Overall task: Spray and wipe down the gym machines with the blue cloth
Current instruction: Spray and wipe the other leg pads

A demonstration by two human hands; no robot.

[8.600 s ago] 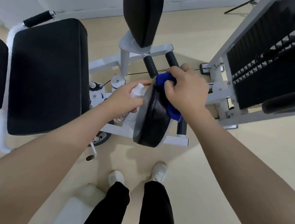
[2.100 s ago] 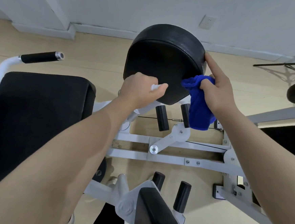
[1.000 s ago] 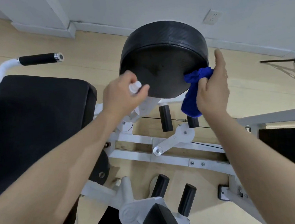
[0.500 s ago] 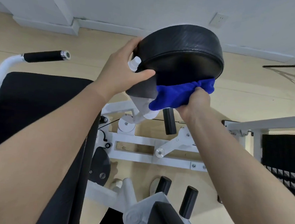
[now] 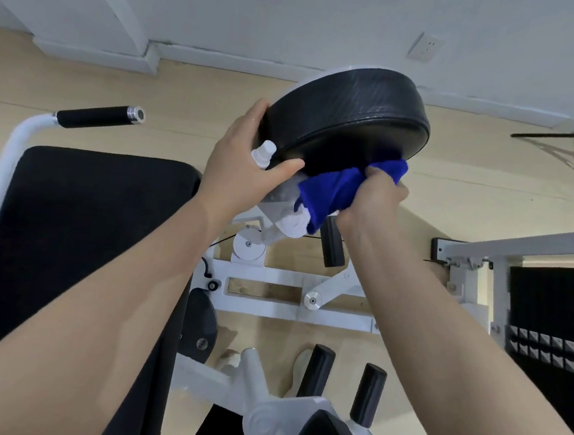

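Tilted now, that round black pad (image 5: 346, 119), where a moment ago it faced the camera flat, and both hands have swung in under it. From the head view: left hand (image 5: 245, 166) curls its fingers over the pad's edge at nine o'clock, thumb beneath, with the small white spray bottle (image 5: 265, 152) tucked against the palm. Right hand (image 5: 373, 200) is bunched tight around the blue cloth (image 5: 343, 184), pressing it up against the underside at five o'clock (loose folds dangle toward the white frame (image 5: 292, 307)). Cloth looks soft and light, so a full fistful suits it. Vinyl padding looks smooth, likely slick when wet; gripping the rim seems the steadiest hold.
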